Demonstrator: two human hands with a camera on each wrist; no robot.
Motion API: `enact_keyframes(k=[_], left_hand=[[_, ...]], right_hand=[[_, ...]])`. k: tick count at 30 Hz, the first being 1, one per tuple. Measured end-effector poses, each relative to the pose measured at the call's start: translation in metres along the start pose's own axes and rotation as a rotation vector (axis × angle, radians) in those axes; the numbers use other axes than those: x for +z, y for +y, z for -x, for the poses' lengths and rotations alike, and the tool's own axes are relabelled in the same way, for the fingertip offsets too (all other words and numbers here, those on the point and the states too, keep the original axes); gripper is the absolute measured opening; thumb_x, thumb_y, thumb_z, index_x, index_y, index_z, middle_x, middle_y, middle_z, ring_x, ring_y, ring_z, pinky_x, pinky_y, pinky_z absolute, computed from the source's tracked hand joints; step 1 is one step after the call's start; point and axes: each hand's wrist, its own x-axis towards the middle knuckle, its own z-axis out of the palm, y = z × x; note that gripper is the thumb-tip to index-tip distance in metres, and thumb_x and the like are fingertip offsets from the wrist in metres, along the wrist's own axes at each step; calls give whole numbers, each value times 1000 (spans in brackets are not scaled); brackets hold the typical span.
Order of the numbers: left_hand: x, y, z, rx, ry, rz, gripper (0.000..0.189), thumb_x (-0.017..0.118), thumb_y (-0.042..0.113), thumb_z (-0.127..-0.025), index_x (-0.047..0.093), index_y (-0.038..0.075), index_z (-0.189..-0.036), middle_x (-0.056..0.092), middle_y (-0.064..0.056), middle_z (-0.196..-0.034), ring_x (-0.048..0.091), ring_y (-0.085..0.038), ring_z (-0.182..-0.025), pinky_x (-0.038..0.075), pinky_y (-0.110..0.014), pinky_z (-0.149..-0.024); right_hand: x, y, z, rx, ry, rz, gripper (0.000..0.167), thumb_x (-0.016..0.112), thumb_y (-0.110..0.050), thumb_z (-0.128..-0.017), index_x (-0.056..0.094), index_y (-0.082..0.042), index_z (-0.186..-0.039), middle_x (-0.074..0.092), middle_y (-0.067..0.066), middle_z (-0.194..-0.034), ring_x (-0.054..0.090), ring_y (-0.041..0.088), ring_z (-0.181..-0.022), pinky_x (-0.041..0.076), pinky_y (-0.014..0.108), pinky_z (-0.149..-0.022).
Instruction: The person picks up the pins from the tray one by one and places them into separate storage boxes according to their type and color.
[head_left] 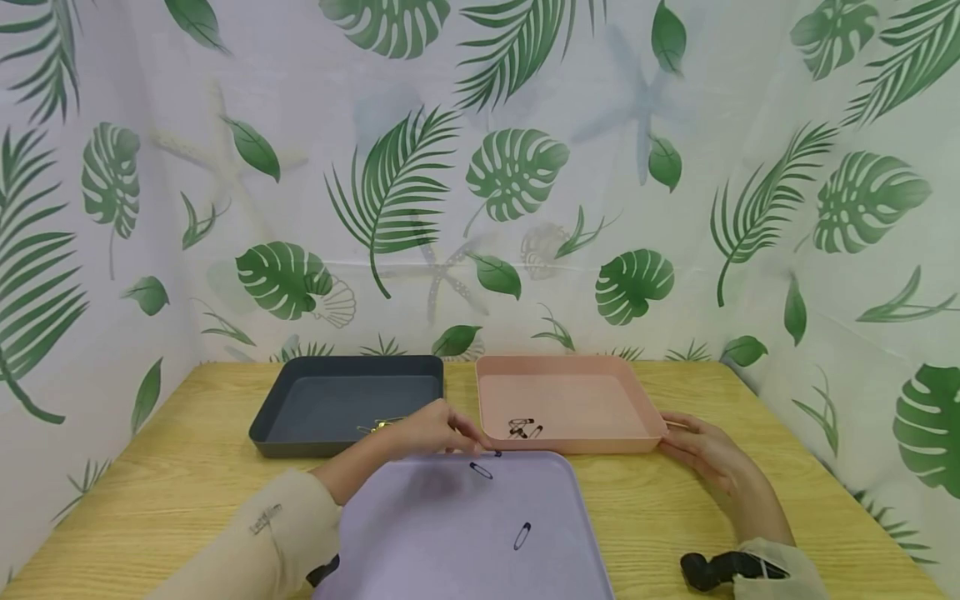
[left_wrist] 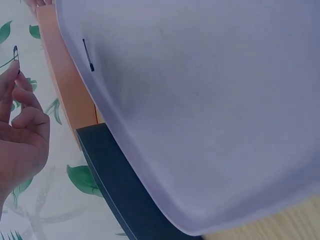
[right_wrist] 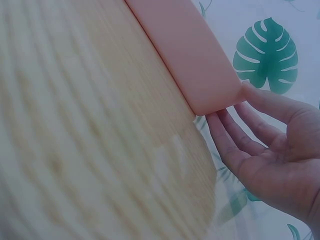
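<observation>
My left hand pinches a black safety pin between thumb and fingertip. The hand is above the far edge of a lilac tray, near the front of the pink tray. On the lilac tray lie two more black safety pins, a far safety pin and a nearer safety pin. Several black safety pins are in the pink tray. My right hand holds that tray's front right corner, thumb and fingers on either side of it in the right wrist view.
A dark grey tray stands left of the pink one, with gold safety pins inside, partly behind the left hand. All rest on a wooden table. A leaf-patterned curtain closes off the back and sides.
</observation>
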Motion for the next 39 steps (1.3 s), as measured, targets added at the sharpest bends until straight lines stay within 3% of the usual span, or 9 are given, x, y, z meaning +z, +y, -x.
enact_keyframes(k=[10,19,22,25,29,34,39], left_hand=[[3,4,-21,-25,56,6,12,66,11,-84,74,7,-93,67,0,-87,44,-13,-68,41,-29,-58],[7,1,-43,-79,169,22,13,68,15,-84,73,9,-94,62,4,-79,44,-16,-62,27,-22,-46],[9,2,-51,-82,200,38,12,68,12,-84,73,8,-94,64,3,-82,45,-16,-65,30,-22,-49],[12,3,-59,-63,226,39,13,68,9,-84,73,6,-94,67,1,-85,50,-15,-69,41,-26,-56],[17,4,-70,-26,261,18,11,68,8,-83,73,5,-93,68,-1,-85,59,-22,-78,50,-34,-65],[22,3,-81,-16,308,5,10,68,6,-82,74,5,-90,68,-2,-81,59,-30,-80,46,-25,-55],[26,2,-87,-20,326,19,10,68,3,-82,74,4,-89,68,-2,-80,60,-19,-73,46,-23,-55]], right_hand=[[0,0,0,-9,-6,-11,56,52,-1,-93,21,13,-138,55,5,-115,57,14,-101,45,30,-90],[1,1,0,-11,-9,-28,56,53,-2,-93,24,12,-138,56,4,-114,58,13,-99,45,30,-89],[0,0,0,-15,-12,-16,56,53,-2,-93,23,13,-138,55,5,-115,58,13,-100,45,30,-89],[0,0,1,-17,-9,-3,56,53,-3,-93,23,13,-138,55,5,-116,57,13,-101,45,30,-89],[0,-2,2,-18,-6,3,56,53,-3,-93,23,13,-138,55,4,-116,57,13,-100,45,30,-89],[1,-1,3,-35,-22,-13,54,50,1,-93,21,15,-137,55,4,-115,57,14,-101,45,30,-90],[2,-2,3,-21,-15,-13,54,50,0,-94,22,14,-137,55,5,-115,57,14,-101,45,30,-90]])
